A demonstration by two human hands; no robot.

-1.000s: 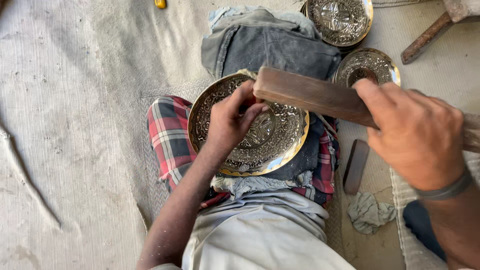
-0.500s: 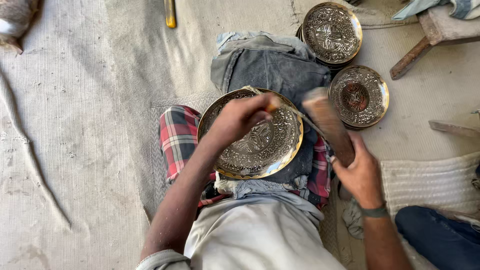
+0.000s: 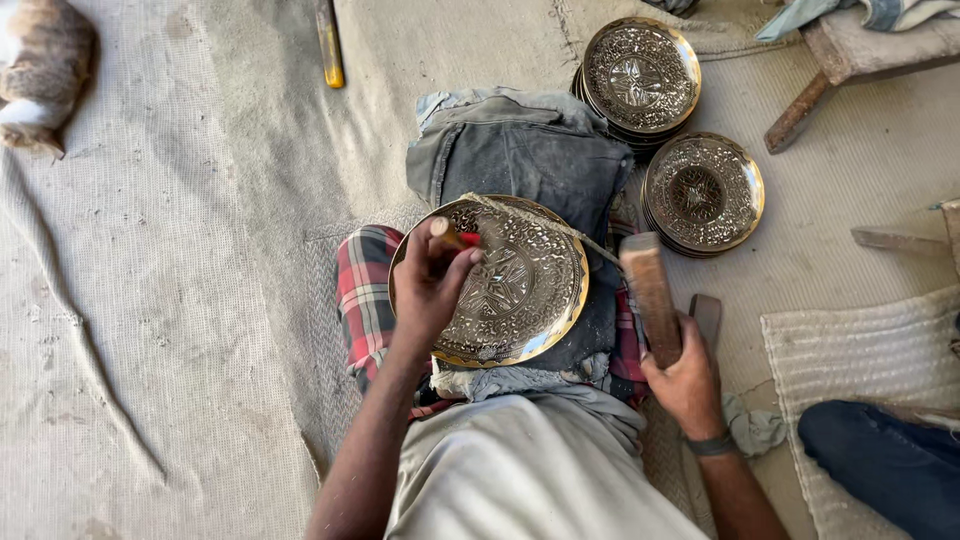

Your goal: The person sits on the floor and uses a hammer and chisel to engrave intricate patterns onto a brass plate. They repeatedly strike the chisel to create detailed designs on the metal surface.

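An engraved round brass plate (image 3: pixel 520 290) lies on a pad of grey and checked cloth (image 3: pixel 530 160) in front of me. My left hand (image 3: pixel 430 290) rests on the plate's left side, fingers closed on a short punch (image 3: pixel 445 236) that stands on the metal. My right hand (image 3: pixel 685 385) grips a wooden mallet (image 3: pixel 650 295) by its lower end, held upright just right of the plate and off it.
Two stacks of similar brass plates (image 3: pixel 640 78) (image 3: pixel 702 193) sit at the upper right. A wooden stool leg (image 3: pixel 800 112) lies further right, a yellow-handled tool (image 3: pixel 328 45) at top centre, an animal (image 3: pixel 40 70) at top left. Someone's blue-clad leg (image 3: pixel 885 460) shows at lower right.
The mallet has swung down from across the plate to an upright position right of it. My right hand dropped lower. My left hand stayed on the plate with the punch.
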